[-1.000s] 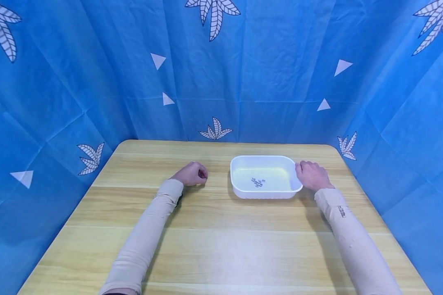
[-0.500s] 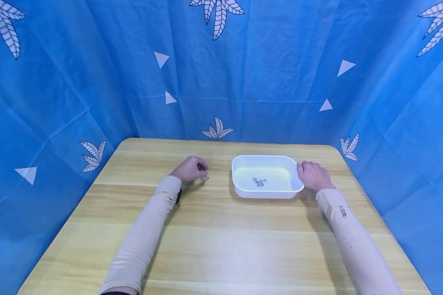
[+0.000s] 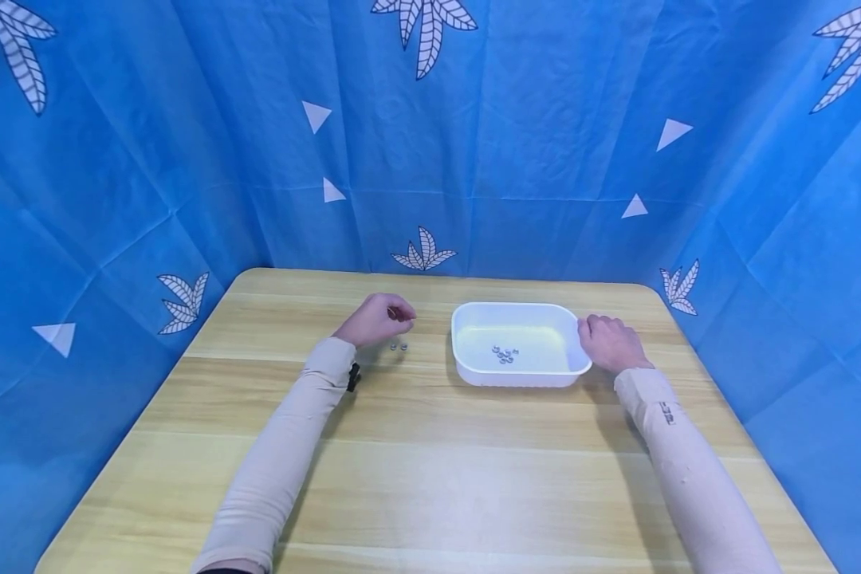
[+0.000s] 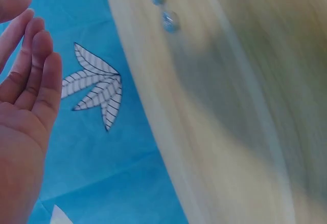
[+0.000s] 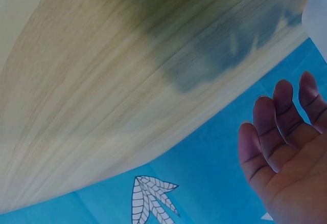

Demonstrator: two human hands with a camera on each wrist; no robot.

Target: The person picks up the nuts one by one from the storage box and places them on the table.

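My left hand (image 3: 377,319) hovers over the wooden table, its thumb and fingertips brought close together. I cannot tell whether something small is between them. Below it, two small shiny clear beads (image 3: 398,347) lie side by side on the table; the left wrist view shows both beads (image 4: 164,10) apart from the hand. My right hand (image 3: 613,343) holds the right rim of a white plastic tray (image 3: 520,379). In the right wrist view its fingers (image 5: 265,132) are bent, and the thumb is hidden. Several similar beads (image 3: 505,355) lie clustered on the tray's floor.
The light wooden table (image 3: 430,470) has rounded far corners. Blue cloth (image 3: 545,159) with white leaf and triangle prints hangs behind it and along both sides. A dark band (image 3: 354,376) shows at the left wrist.
My left hand has risen from the table and shifted slightly right, uncovering the two beads that it hid a second ago. The right hand and the tray keep their place.
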